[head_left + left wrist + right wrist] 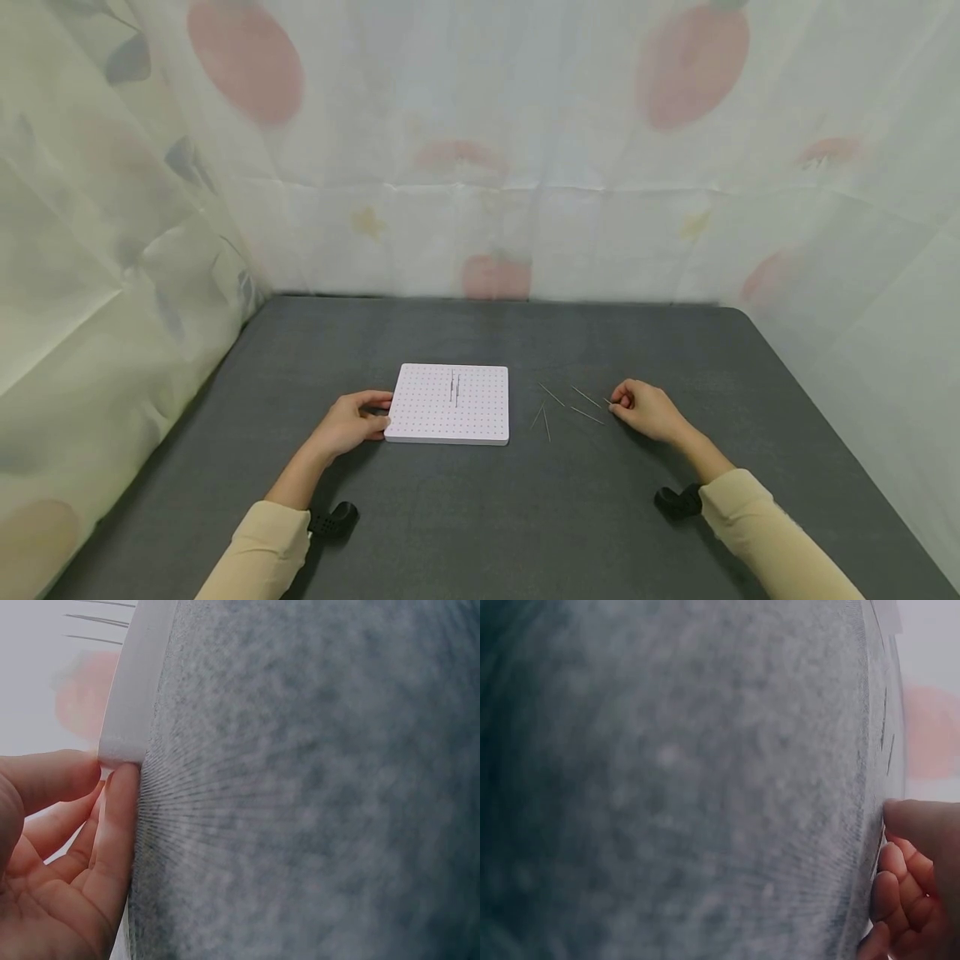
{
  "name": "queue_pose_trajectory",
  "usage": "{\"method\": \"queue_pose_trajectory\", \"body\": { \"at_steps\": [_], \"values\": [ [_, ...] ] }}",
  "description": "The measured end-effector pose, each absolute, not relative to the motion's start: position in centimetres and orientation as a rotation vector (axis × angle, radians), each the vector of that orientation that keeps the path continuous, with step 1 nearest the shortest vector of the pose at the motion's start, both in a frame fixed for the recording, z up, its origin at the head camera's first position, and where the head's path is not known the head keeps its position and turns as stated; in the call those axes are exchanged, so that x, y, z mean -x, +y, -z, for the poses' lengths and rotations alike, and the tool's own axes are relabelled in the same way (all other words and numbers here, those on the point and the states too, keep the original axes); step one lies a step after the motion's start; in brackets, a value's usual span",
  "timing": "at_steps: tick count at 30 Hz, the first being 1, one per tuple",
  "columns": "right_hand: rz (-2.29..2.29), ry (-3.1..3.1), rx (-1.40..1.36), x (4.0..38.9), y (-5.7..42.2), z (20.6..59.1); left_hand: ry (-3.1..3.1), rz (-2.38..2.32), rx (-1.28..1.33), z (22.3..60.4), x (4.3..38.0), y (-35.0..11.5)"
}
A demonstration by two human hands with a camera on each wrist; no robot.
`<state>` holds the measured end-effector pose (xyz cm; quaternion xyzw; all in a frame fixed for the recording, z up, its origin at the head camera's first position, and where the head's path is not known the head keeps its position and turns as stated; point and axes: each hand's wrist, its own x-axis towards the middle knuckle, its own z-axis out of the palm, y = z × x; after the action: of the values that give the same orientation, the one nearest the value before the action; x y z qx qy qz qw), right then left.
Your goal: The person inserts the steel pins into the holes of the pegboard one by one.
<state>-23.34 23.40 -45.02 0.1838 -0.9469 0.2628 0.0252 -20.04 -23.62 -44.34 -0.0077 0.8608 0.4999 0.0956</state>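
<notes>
A white board dotted with rows of small holes [420,417] lies on the dark table. Thin metal needles [457,390] stand upright from its middle; they also show as thin dark lines [94,619] in the left wrist view. My left hand [347,427] holds the board at its left edge, thumb and fingertips against the near left corner. To the right of the board, my right hand [643,410] pinches one thin needle [608,402] between thumb and fingers, low over the tabletop. Most of that needle is hidden by the fingers.
Several loose needles [587,415] lie scattered on the table [480,517] between the board and my right hand. A patterned curtain [585,242] hangs behind the table and along both sides. A black wrist device [333,521] sits at each cuff.
</notes>
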Motion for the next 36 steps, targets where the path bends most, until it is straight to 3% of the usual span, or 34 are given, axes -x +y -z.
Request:
{"method": "queue_pose_trajectory", "body": {
  "at_steps": [36],
  "values": [
    [-0.685, -2.967, -0.387, 23.08, 22.67, 45.21, 2.574, -1.475, 0.028, 44.27, 19.83, -23.54]
  ]
}}
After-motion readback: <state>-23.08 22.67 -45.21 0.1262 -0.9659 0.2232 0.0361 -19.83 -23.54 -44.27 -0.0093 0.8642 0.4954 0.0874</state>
